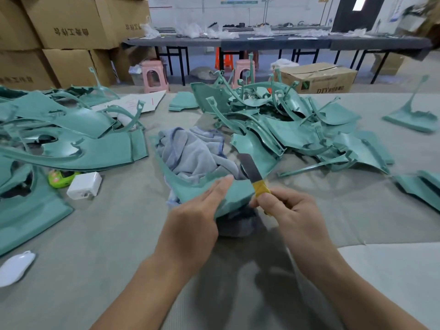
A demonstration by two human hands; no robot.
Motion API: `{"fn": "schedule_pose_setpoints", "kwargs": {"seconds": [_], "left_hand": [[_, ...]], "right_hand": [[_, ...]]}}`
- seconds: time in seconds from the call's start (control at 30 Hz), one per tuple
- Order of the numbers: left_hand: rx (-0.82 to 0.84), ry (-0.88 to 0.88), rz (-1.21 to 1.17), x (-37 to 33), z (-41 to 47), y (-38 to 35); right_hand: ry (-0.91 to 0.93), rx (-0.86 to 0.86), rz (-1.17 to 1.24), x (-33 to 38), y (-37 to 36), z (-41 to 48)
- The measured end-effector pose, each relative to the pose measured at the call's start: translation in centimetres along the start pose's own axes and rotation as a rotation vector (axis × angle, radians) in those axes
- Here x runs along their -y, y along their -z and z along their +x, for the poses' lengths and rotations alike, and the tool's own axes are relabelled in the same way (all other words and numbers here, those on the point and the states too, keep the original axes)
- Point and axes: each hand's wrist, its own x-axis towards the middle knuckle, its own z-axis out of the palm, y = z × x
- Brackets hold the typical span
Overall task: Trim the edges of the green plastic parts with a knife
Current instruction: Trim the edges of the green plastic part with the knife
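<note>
Part in work [209,189] lies at table [107,234] centre over a crumpled cloth [190,151], left hand [190,217] on its near edge, right hand [292,210] just right, knife [252,172] blade across it. Stacked parts [71,139] left; loose heap [285,122] behind right. Charger block [84,185] left of cloth. Cartons [66,22] far left.

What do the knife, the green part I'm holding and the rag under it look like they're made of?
Knife: blade looks like dull grey metal with a faint sheen; its handle is wrapped in what seems to be yellow tape.
Green part: likely moulded plastic, smooth and semi-glossy, thin at the edges.
Rag: soft grey-blue cloth, probably terry, judging by its folds and fuzzy surface.
</note>
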Motion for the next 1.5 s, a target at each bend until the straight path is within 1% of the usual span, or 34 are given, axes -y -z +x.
{"fn": "schedule_pose_setpoints", "kwargs": {"seconds": [0.07,0.13,0.23,0.27,0.33,0.4,0.47,0.57,0.7,0.73,0.8,0.87,0.9,0.93,0.97,1.0,1.07,1.1,1.13,1.17,1.27,1.3,1.33,1.37,1.43,1.5], "left_hand": [[-0.077,0.001,-0.143,0.3,0.0,0.2],[-0.1,0.047,-0.189,0.7,-0.1,0.2],[-0.005,0.303,-0.248,1.4,0.1,-0.2],[0.026,0.348,-0.296,1.9,0.2,-0.4],[0.023,0.353,-0.336,2.3,0.6,-0.5],[-0.045,0.311,-0.268,2.3,0.7,-0.4],[-0.074,0.254,-0.195,2.3,0.6,-0.6],[-0.089,0.209,-0.137,2.0,0.6,-0.7],[-0.087,0.222,-0.136,1.5,0.6,-0.5],[-0.085,0.239,-0.152,1.4,0.7,-0.4],[-0.085,0.263,-0.181,1.2,0.8,-0.3],[-0.086,0.262,-0.178,1.1,0.8,-0.3],[-0.09,0.258,-0.173,1.0,0.8,-0.3],[-0.092,0.257,-0.173,1.0,0.8,-0.3],[-0.09,0.255,-0.177,1.1,0.8,-0.3],[-0.087,0.252,-0.172,1.1,0.8,-0.3],[-0.094,0.232,-0.124,1.2,0.8,-0.4],[-0.101,0.224,-0.101,1.2,0.9,-0.4],[-0.106,0.226,-0.091,1.2,0.9,-0.4],[-0.11,0.233,-0.095,1.2,0.9,-0.4],[-0.111,0.246,-0.121,1.0,0.8,-0.2],[-0.108,0.246,-0.124,1.0,0.8,-0.1],[-0.108,0.244,-0.125,1.0,0.8,0.0],[-0.112,0.237,-0.12,1.0,0.8,0.0],[-0.108,0.227,-0.094,1.1,0.8,-0.1],[-0.067,0.233,-0.086,1.2,0.9,-0.3]], "right_hand": [[0.057,0.023,0.028,0.1,0.3,0.1],[0.047,0.028,0.094,0.2,0.5,0.2],[-0.05,-0.02,0.211,0.1,0.4,0.5],[-0.065,-0.029,0.216,0.1,0.4,0.5],[-0.02,0.0,0.12,0.1,0.4,0.4],[0.056,0.09,-0.017,0.0,0.2,0.0],[0.07,0.189,-0.107,-0.1,-0.2,-0.8],[0.113,0.238,-0.287,-0.2,-0.8,-1.7],[0.131,0.151,-0.434,-0.3,-1.1,-1.5],[0.117,0.108,-0.496,-0.5,-1.0,-1.1],[0.04,-0.03,-0.594,-1.0,-0.3,-0.1],[-0.023,-0.158,-0.618,-1.3,0.4,0.5],[-0.01,-0.183,-0.599,-1.3,0.5,0.4],[0.031,-0.169,-0.566,-1.2,0.4,0.1],[0.092,-0.111,-0.527,-0.9,0.1,-0.4],[0.154,-0.019,-0.5,-0.6,-0.6,-1.1],[0.242,0.151,-0.544,-0.5,-1.7,-2.1],[0.262,0.175,-0.595,-0.6,-2.0,-2.1],[0.261,0.147,-0.631,-0.8,-2.1,-1.8],[0.226,0.08,-0.645,-1.0,-1.8,-1.4],[0.003,-0.181,-0.719,-1.4,0.2,0.1],[-0.037,-0.228,-0.724,-1.5,0.7,0.3],[-0.036,-0.238,-0.691,-1.5,0.9,0.2],[0.007,-0.205,-0.627,-1.2,0.8,-0.3],[0.147,-0.025,-0.541,-0.1,-0.6,-1.8],[0.269,0.161,-0.588,0.5,-2.2,-3.0]]}}
